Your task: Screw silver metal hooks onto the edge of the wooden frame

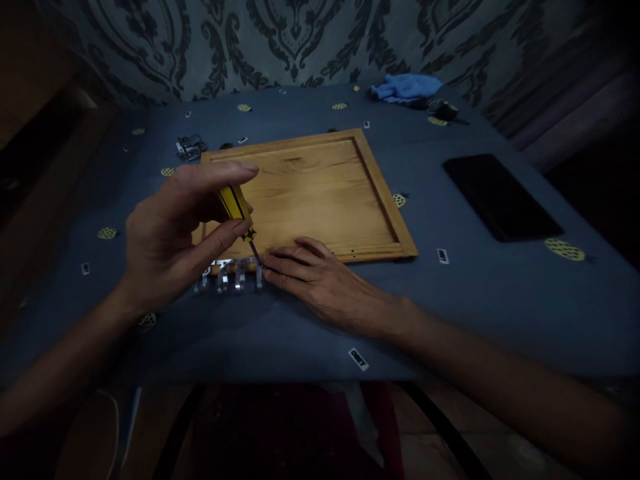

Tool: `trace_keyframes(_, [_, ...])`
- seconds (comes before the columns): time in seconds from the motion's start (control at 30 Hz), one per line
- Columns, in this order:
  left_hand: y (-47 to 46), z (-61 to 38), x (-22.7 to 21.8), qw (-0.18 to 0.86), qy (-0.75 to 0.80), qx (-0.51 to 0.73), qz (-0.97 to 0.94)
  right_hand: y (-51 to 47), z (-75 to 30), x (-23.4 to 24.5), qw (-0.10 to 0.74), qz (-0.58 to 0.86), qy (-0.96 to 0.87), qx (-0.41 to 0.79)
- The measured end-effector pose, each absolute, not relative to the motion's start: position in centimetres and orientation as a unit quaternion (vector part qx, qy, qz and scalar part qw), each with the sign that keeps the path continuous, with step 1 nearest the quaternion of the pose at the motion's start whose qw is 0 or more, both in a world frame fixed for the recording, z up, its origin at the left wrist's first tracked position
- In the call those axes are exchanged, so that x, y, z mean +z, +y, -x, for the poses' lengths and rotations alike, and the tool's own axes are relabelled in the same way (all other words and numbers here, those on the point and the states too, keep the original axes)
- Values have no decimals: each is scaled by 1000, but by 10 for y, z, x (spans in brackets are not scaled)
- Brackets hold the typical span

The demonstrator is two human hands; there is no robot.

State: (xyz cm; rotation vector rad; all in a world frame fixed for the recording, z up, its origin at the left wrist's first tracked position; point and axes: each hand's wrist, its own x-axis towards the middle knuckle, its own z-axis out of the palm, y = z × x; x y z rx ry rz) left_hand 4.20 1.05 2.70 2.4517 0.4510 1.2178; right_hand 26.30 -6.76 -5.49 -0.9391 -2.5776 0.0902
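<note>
My left hand point(175, 227) is closed around the yellow and black handle of a screwdriver point(235, 205), thumb below and forefinger above. The shaft slants down to the right, and its tip meets the right end of a shiny metal hook rack point(233, 273) with several curved hooks. That rack lies along the near edge of a framed wooden board point(305, 193). My right hand point(320, 283) rests flat, fingers stretched out over the board's near edge, fingertips beside the screwdriver tip. Whether a screw sits under the tip is hidden.
Left of the board's far corner lies a small metal bundle point(191, 147). A black phone or tablet point(503, 197) lies on the right. At the far right are a blue cloth point(406, 88) and a dark object point(443, 110). A dark blue patterned cloth point(475, 300) covers the table.
</note>
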Motion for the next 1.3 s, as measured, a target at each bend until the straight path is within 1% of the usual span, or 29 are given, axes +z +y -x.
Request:
trace_keyframes(0.03, [11, -42, 27, 189, 187, 428, -864, -68, -263, -55, 196, 336, -921, 32])
trace_keyframes(0.27, [14, -42, 25, 212, 147, 442, -859, -68, -263, -55, 203, 331, -921, 32])
trace_keyframes(0.43, [13, -42, 31, 271, 162, 388, -866, -67, -263, -55, 202, 333, -920, 36])
trace_keyframes(0.5, [12, -42, 31, 278, 162, 391, -862, -67, -263, -55, 201, 334, -920, 37])
trace_keyframes(0.63, [12, -42, 25, 255, 172, 413, -857, -67, -263, -56, 199, 333, -921, 35])
trace_keyframes(0.73, [12, -42, 22, 206, 195, 444, -850, -67, -263, -57, 203, 333, -920, 31])
trace_keyframes(0.8, [13, -42, 22, 165, 177, 454, -857, -67, -263, -58, 209, 332, -919, 26])
trace_keyframes(0.87, [15, -42, 24, 155, 165, 455, -861, -67, -263, -58, 211, 330, -920, 23])
trace_keyframes(0.97, [15, -43, 27, 209, 157, 448, -855, -67, -263, -57, 213, 328, -920, 21])
trace_keyframes(1.03, [13, -44, 29, 253, 181, 430, -847, -67, -263, -56, 217, 327, -920, 19])
trace_keyframes(1.13, [11, -43, 27, 273, 211, 429, -835, -67, -263, -55, 215, 327, -920, 15])
trace_keyframes(1.23, [17, -40, 23, 234, 195, 440, -845, -67, -263, -56, 215, 326, -921, 11])
trace_keyframes(1.3, [21, -38, 22, 164, 124, 430, -879, -67, -263, -57, 216, 324, -921, 10])
